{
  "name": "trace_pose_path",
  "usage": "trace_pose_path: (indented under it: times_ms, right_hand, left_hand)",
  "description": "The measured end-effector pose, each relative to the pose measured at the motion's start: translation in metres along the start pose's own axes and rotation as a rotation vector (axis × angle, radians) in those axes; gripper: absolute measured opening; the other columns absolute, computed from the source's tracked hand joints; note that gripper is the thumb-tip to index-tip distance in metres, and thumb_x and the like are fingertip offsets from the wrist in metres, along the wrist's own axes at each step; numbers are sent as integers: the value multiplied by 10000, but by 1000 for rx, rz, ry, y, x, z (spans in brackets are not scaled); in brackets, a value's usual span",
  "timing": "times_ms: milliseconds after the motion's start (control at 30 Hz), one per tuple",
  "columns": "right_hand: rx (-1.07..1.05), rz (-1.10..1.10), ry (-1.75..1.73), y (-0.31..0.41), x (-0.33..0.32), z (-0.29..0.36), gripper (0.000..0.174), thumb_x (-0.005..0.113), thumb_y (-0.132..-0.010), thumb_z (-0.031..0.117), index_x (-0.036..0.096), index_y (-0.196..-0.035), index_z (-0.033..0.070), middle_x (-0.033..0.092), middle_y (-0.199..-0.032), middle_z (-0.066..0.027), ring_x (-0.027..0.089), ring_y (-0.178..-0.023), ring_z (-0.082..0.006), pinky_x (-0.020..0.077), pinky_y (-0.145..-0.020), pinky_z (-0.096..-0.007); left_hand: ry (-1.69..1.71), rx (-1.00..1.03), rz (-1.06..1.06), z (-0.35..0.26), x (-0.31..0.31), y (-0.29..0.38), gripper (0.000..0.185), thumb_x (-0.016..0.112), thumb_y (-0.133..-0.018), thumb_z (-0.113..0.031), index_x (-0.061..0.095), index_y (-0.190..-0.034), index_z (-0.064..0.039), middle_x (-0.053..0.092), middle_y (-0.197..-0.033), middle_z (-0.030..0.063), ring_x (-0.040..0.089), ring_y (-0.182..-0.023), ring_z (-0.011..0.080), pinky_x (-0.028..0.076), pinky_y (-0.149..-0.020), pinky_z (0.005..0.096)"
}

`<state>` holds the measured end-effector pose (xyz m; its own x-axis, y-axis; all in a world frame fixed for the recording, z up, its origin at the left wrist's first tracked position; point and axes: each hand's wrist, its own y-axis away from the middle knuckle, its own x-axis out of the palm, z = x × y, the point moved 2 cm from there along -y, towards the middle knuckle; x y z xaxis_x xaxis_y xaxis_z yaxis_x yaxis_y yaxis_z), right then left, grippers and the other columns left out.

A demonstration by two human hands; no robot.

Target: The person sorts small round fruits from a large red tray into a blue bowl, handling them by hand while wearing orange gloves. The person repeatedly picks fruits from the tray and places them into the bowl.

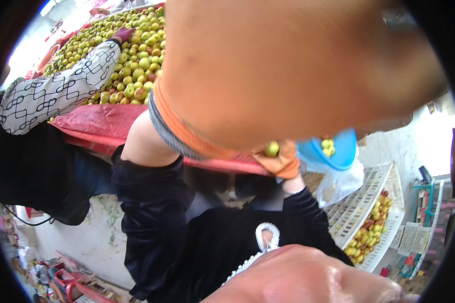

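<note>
My left hand (288, 72), in an orange glove with a grey and orange cuff, is raised very close to the camera and fills the upper middle. Its fingers are blurred or cut off, so its grip cannot be seen. Lower down, my right hand (284, 163), also in an orange glove, holds a small green fruit (272, 149) by the front edge of the table's red cover (98, 120). Part of this hand is hidden behind the left glove. A large heap of green and reddish round fruits (136, 72) lies on the table beyond.
At the left, a co-worker's patterned sleeve (60, 91) and purple-gloved hand (124, 35) reach over the heap. A blue basin (347, 149) with fruits stands right of my right hand, beside a clear plastic bag (341, 185). A white slatted crate (396, 223) holding fruits is lower right.
</note>
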<state>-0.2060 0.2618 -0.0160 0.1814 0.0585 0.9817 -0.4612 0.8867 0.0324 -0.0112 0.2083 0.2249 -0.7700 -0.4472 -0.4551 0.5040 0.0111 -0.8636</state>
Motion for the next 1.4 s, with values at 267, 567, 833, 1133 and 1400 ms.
trace_pose_path:
  times_ms: [267,567,833,1133,1400]
  right_hand:
    - [21,8,-83,-2,5,-2,481,500,-1119,357,550,-1426,-9,650,-1378,-209,685,-861,-138,547,-727,-273]
    - [9,-34,-48,-2,7,-1,463,511,-1114,347,580,-1402,-8,668,-1359,-204,655,-810,-126,526,-703,-267]
    - [-9,-104,-23,-3,11,-1,434,529,-1105,332,618,-1367,-3,703,-1298,-195,624,-771,-110,502,-680,-251]
    - [19,-47,-51,-4,15,0,413,550,-1099,318,633,-1356,6,708,-1283,-201,666,-813,-147,535,-699,-274]
    - [-7,-48,-40,-2,9,-1,447,512,-1113,341,605,-1392,3,689,-1328,-205,659,-800,-121,506,-687,-263]
  left_hand:
    - [-241,-60,88,37,17,6,360,719,-933,-272,682,-1269,-148,706,-1169,102,685,-1071,336,573,-887,444]
    - [-132,-740,1454,125,120,180,616,703,-828,-458,648,-1300,-67,731,-1170,237,692,-1103,421,556,-958,493]
    - [97,-820,1176,81,225,213,413,556,-1001,-361,637,-1271,-59,701,-1192,258,690,-1103,427,561,-951,507]
    - [244,-668,1146,78,202,189,517,567,-955,-329,596,-1446,-170,596,-1464,137,628,-1249,378,498,-1078,457]
    - [-513,-835,1170,151,104,208,632,597,-928,-507,540,-1510,-268,554,-1494,139,508,-1412,327,467,-1129,507]
